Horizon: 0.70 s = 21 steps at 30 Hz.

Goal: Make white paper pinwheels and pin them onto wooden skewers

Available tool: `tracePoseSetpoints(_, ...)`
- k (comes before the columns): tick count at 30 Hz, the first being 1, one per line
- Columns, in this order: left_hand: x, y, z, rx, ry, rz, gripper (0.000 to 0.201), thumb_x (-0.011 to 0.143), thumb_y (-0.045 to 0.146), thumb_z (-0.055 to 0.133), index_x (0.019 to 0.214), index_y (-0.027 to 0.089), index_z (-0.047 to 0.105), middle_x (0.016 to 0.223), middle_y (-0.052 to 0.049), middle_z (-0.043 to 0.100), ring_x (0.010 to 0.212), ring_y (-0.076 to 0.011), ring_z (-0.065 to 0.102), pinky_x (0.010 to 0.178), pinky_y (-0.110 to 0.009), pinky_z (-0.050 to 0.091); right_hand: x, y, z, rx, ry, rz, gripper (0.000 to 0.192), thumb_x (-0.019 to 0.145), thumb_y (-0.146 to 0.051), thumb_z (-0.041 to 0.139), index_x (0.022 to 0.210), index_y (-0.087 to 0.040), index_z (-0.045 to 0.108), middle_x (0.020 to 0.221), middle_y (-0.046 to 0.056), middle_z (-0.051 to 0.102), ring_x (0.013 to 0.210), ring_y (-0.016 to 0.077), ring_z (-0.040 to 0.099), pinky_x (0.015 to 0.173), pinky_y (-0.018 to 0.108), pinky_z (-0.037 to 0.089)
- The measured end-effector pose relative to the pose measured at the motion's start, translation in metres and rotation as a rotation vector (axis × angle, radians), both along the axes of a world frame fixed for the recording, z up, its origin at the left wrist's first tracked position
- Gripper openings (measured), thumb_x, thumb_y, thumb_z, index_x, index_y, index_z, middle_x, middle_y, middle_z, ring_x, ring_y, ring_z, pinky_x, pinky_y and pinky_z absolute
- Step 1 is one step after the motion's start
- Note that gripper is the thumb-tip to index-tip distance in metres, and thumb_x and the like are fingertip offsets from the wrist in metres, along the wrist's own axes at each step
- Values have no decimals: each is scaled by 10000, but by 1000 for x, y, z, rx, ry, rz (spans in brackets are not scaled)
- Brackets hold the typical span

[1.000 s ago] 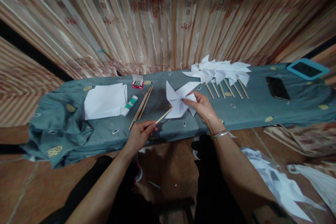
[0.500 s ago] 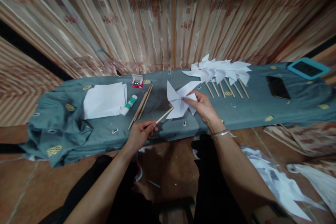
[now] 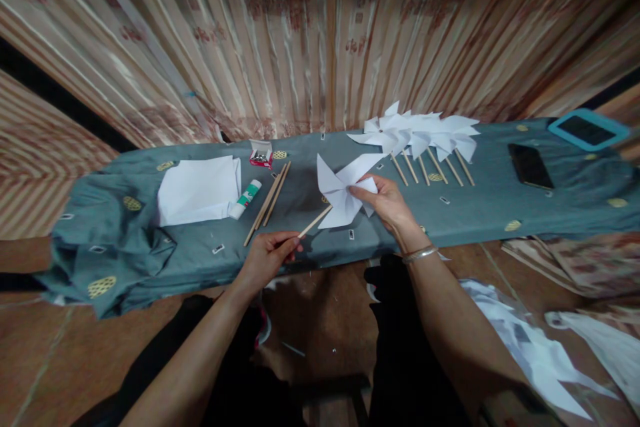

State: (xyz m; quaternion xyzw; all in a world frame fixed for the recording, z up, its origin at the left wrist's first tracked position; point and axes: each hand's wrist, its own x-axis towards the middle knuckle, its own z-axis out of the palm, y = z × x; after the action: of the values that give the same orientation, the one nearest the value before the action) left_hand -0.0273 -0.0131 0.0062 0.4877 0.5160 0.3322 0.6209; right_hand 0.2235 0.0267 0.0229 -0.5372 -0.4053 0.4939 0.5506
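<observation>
My left hand (image 3: pixel 267 255) pinches the stick (image 3: pixel 314 221) low; right hand (image 3: pixel 387 203) fingers grip the paper pinwheel (image 3: pixel 340 190) at its hub, steadying it above the tabletop (image 3: pixel 480 210).

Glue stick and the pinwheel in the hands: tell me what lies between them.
In the head view, two loose wooden sticks lie on the cloth between the glue stick and the held pinwheel.

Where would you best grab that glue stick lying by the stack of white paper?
Probably around its white barrel, from above. The glue stick lies flat on the grey-green cloth, its left side close against the white paper, with loose wooden sticks to its right. Fingers closing across the round body's middle should fit best.
</observation>
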Motion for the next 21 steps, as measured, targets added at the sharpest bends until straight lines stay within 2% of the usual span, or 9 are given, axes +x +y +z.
tracePoseSetpoints(3, 3, -2, 4, -65, -46, -3, 403, 527, 448, 832, 784, 143, 774, 637, -16, 691, 529, -101, 557, 547, -234, 467, -3, -4, 3, 0, -1, 47, 362, 509, -385, 883, 756, -186, 709, 743, -6, 739, 625, 131, 613, 664, 292, 499)
tracePoseSetpoints(5, 4, -3, 6, -72, -69, -9, 436, 541, 455, 837, 838, 141, 778, 666, -23, 704, 548, -111, 578, 569, -247, 488, -7, -9, 3, 9, -16, 83, 362, 529, -409, 874, 764, -190, 708, 741, -7, 735, 615, 127, 607, 643, 284, 497)
tracePoseSetpoints(10, 7, -6, 7, -4, -76, -32, 446, 653, 451, 791, 975, 143, 773, 617, 6, 642, 506, -86, 518, 504, -215, 423, -19, -27, 4, 55, -120, 132, 350, 608, -448, 825, 805, -192, 691, 735, 1, 723, 620, 141, 612, 610, 281, 495)
tracePoseSetpoints(13, 7, -10, 7, 146, -43, -56, 329, 750, 420, 727, 935, 154, 787, 594, 20, 573, 488, -75, 471, 468, -203, 360, -24, -40, 12, 81, -186, 135, 306, 657, -430, 797, 825, -193, 699, 743, 6, 725, 623, 144, 623, 589, 266, 497)
tracePoseSetpoints(15, 5, -14, 11, 285, 1, -72, 248, 822, 365, 670, 912, 169, 792, 619, 15, 567, 503, -76, 473, 488, -206, 368, -26, -48, 19, 100, -247, 127, 256, 701, -404, 773, 842, -201, 707, 727, 3, 724, 612, 142, 626, 563, 251, 490)
tracePoseSetpoints(18, 2, -21, 24, 512, 111, -103, 205, 881, 267, 614, 832, 178, 792, 670, -14, 628, 580, -101, 556, 556, -210, 425, -26, -62, 29, 146, -359, 92, 179, 748, -349, 749, 869, -222, 712, 781, 3, 748, 656, 153, 662, 596, 254, 518)
tracePoseSetpoints(21, -1, -27, 41, 724, 178, -151, 220, 903, 196, 577, 847, 175, 788, 699, -39, 682, 643, -127, 634, 600, -207, 484, -22, -76, 36, 286, -497, 62, 157, 818, -283, 689, 970, -250, 709, 988, 21, 766, 841, 179, 708, 732, 287, 557)
